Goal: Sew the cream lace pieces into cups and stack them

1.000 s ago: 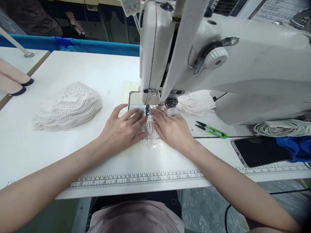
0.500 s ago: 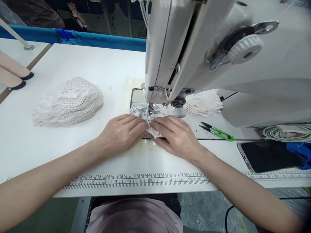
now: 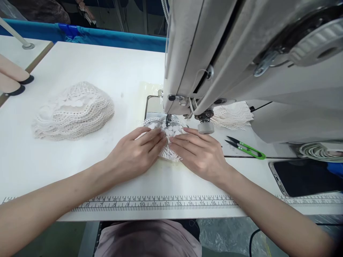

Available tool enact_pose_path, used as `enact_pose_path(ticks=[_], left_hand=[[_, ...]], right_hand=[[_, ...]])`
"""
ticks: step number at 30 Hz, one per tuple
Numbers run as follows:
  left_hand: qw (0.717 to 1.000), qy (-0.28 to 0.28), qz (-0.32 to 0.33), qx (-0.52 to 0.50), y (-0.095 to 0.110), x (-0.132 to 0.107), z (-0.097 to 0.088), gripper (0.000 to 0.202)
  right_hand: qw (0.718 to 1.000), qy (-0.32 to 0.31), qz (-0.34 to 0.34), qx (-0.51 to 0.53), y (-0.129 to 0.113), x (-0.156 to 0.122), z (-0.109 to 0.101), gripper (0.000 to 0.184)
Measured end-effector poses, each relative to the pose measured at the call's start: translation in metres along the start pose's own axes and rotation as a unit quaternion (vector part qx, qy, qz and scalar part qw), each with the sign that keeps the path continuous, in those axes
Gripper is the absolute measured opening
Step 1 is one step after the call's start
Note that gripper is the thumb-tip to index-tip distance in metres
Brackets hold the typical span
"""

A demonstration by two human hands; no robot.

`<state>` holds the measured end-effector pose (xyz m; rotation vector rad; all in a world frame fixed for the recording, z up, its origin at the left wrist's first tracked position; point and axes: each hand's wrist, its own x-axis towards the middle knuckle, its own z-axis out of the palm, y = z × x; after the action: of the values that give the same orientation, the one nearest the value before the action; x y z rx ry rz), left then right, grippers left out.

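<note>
A small white lace piece (image 3: pixel 166 132) lies under the needle (image 3: pixel 168 120) of a white sewing machine (image 3: pixel 241 60). My left hand (image 3: pixel 134 153) rests flat on the lace's left side, fingers stretched forward together. My right hand (image 3: pixel 200 153) presses the lace's right side, fingers extended toward the needle. The fingertips of both hands nearly meet just in front of the presser foot. Part of the lace is hidden under my fingers.
A heap of white lace pieces (image 3: pixel 73 111) sits at the left. More lace (image 3: pixel 232 116) lies behind the machine head. Green thread snips (image 3: pixel 246 148) and a dark phone (image 3: pixel 305 177) lie at the right. A printed ruler (image 3: pixel 160 204) runs along the table's front edge.
The lace has fed backward under the needle, and less of it shows in front of my hands. My view has moved closer to the machine head.
</note>
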<state>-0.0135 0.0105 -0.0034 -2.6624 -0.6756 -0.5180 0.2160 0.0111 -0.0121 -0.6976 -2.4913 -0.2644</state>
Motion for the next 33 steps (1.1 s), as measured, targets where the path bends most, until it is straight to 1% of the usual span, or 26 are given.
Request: enact_pose_path(ticks=[7,15,20,23,28,30,33], left_hand=[[1.0,-0.005,-0.014,0.004,-0.002,0.0,0.002,0.025],[1.0,-0.002,-0.025,-0.006,-0.008,0.001,0.008,0.025],[0.999,-0.017,-0.038,-0.01,-0.011,0.001,0.009,0.029],[0.999,-0.005,-0.033,-0.01,-0.013,0.002,0.01,0.027],[0.997,-0.016,-0.061,-0.047,-0.016,0.003,0.013,0.029],[0.997,-0.02,-0.067,-0.042,-0.016,0.003,0.012,0.028],[0.998,-0.022,-0.05,-0.021,-0.013,0.002,0.01,0.028]], right_hand=[[1.0,-0.004,-0.005,-0.02,0.001,0.002,0.0,0.018],[0.999,-0.004,0.004,-0.034,0.004,0.003,0.005,0.021],[0.999,-0.003,0.011,-0.05,0.005,0.005,0.008,0.022],[0.998,0.001,0.01,-0.065,0.005,0.006,0.009,0.021],[0.996,-0.008,0.009,-0.089,0.006,0.008,0.01,0.021],[0.995,-0.016,0.008,-0.101,0.005,0.008,0.01,0.022],[0.994,-0.018,0.005,-0.111,0.003,0.007,0.008,0.021]])
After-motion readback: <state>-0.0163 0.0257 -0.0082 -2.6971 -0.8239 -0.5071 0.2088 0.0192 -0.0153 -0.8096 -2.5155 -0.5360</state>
